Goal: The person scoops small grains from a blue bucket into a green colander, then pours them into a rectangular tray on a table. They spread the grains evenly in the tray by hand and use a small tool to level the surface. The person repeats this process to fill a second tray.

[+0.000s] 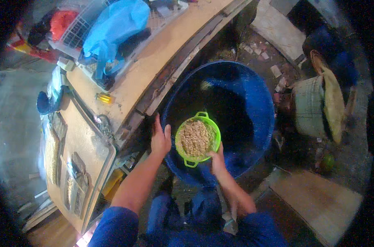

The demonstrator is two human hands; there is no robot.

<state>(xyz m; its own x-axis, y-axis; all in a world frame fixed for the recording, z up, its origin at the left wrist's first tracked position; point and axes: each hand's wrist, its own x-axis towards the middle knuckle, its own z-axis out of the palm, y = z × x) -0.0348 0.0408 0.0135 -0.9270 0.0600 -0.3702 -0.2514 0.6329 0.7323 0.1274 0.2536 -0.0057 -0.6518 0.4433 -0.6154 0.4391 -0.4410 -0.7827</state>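
Colander (pixel 217 131) over barrel (pixel 261 107): my right hand (pixel 217 159), nearer, grips colander's rim; my left hand (pixel 160 140), spread, empty, flanks barrel's left edge.

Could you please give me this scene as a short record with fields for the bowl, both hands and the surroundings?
Green bowl: two-handled, filled with pale brown bits
Right hand: gripping the bowl's lower right edge
Left hand: open, left of the bowl, not holding it
Under the bowl: large round blue barrel, dark inside
Table at upper left: blue bag, small yellow item
Right side: pale green tub
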